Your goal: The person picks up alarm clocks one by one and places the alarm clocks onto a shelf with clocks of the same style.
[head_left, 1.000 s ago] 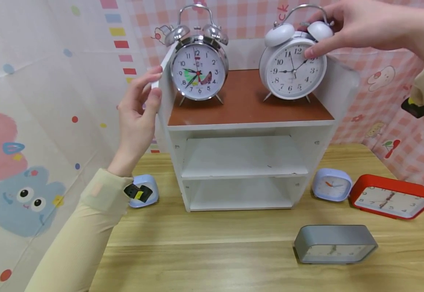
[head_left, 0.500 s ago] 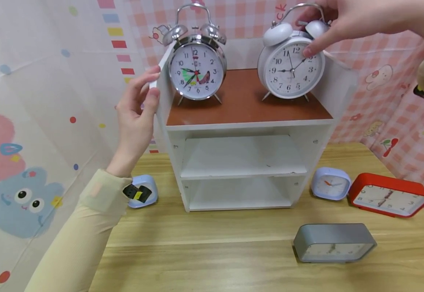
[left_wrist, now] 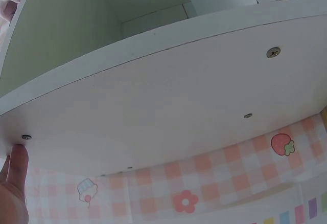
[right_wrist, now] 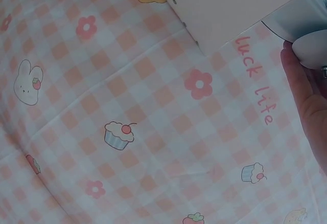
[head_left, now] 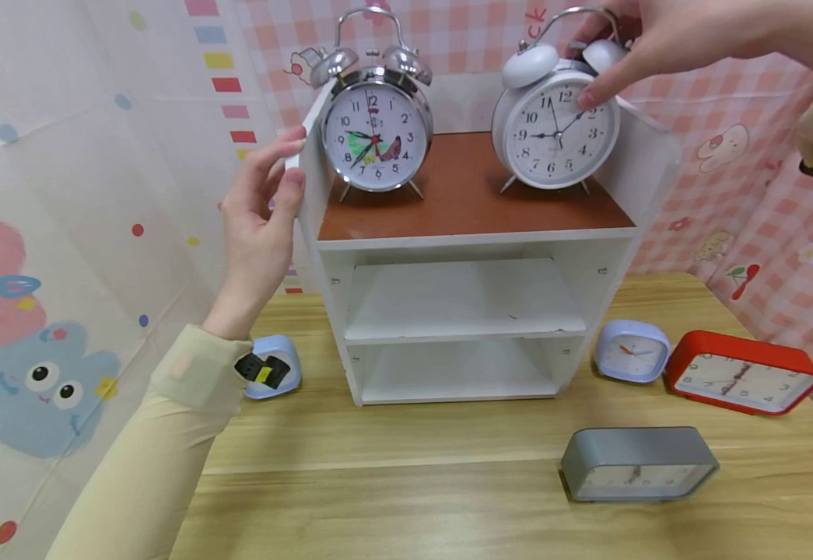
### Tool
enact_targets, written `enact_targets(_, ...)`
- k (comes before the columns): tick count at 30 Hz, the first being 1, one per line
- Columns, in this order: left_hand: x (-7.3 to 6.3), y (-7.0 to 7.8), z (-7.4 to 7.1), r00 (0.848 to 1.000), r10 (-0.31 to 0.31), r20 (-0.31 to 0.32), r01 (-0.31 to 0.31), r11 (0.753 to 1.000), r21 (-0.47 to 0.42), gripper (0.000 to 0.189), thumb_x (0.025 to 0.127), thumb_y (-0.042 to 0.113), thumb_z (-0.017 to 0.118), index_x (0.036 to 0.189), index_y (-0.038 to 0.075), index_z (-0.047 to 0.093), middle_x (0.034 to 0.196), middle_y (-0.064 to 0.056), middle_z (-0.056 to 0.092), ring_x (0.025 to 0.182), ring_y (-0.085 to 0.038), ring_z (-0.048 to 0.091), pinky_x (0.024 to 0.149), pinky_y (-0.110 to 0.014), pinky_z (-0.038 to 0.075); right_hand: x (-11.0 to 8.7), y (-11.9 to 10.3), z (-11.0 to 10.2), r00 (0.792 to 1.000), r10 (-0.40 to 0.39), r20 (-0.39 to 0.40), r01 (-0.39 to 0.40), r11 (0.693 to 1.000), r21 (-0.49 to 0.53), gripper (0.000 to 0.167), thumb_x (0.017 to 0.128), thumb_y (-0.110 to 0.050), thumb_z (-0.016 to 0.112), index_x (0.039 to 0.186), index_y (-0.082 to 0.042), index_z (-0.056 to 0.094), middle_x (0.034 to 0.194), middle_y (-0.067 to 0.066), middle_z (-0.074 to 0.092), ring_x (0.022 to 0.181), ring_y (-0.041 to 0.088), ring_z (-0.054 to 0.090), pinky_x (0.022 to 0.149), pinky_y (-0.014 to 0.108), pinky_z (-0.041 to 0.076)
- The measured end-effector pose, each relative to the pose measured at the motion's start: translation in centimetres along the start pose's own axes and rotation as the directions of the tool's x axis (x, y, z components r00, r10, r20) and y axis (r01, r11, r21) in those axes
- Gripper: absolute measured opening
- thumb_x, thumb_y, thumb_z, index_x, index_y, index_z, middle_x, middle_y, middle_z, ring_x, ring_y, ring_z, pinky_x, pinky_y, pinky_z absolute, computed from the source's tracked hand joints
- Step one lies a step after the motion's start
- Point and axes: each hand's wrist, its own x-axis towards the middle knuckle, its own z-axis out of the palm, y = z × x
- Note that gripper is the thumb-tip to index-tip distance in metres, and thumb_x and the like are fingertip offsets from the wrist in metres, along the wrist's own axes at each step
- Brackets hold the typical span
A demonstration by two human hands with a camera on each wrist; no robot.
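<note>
In the head view, my left hand [head_left: 261, 222] pinches the front edge of the left side panel of a small white shelf [head_left: 465, 303]. One of its fingers [left_wrist: 18, 165] lies against the panel's outer face in the left wrist view. My right hand [head_left: 679, 39] grips a white twin-bell alarm clock [head_left: 553, 159] around its right bell, thumb on the dial and other fingers behind. That clock leans sideways on the shelf's brown top. To its left stands a silver twin-bell alarm clock [head_left: 376, 167], upright on two thin legs.
On the wooden table [head_left: 392, 482], a blue clock [head_left: 283, 365] sits left of the shelf, partly behind my left wrist. To the right are another blue clock [head_left: 632, 351], a red clock [head_left: 745, 372] and a grey clock [head_left: 637, 464]. Patterned cloth [head_left: 710, 194] hangs close behind.
The whole head view has shifted slightly left. Both hands keep their holds, and the white clock stays leaning in the same spot on the shelf top.
</note>
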Motion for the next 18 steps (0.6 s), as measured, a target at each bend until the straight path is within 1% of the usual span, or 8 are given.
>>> enact_targets(8, -0.01, 0.07, -0.01, 1.0, -0.015, 0.004, 0.015, 1.0, 0.0, 0.035, 0.109, 0.011, 0.053, 0.142, 0.001, 0.056, 0.157, -0.009, 0.058, 0.147, -0.02, 0.055, 0.118, -0.03, 0.052, 0.04, 0.1, 0.22, 1.0, -0.007, 0.005, 0.007, 1.0, 0.019, 0.045, 0.094, -0.02, 0.08, 0.133, -0.013, 0.058, 0.101, -0.013, 0.051, 0.093, 0.011, 0.043, 0.069, 0.01, 0.042)
enact_targets(12, -0.06, 0.03, 0.02, 1.0, -0.022, 0.004, 0.022, 1.0, -0.001, 0.035, 0.109, 0.012, 0.053, 0.142, 0.001, 0.056, 0.157, -0.008, 0.058, 0.147, -0.022, 0.055, 0.117, -0.029, 0.053, 0.06, 0.18, 0.26, 1.0, -0.006, 0.012, 0.006, 1.0, 0.015, 0.045, 0.095, -0.02, 0.079, 0.133, -0.013, 0.058, 0.102, -0.012, 0.051, 0.093, 0.011, 0.043, 0.069, 0.011, 0.042)
enact_targets(18, -0.07, 0.01, 0.03, 1.0, -0.022, 0.002, 0.022, 1.0, -0.004, 0.035, 0.109, 0.011, 0.053, 0.142, 0.002, 0.056, 0.157, -0.008, 0.058, 0.147, -0.021, 0.055, 0.117, -0.029, 0.052, 0.19, 0.31, 0.24, 1.0, 0.001, 0.014, -0.001, 1.0, 0.009, 0.047, 0.095, -0.022, 0.079, 0.135, -0.014, 0.057, 0.107, -0.004, 0.05, 0.095, 0.012, 0.043, 0.068, 0.01, 0.043)
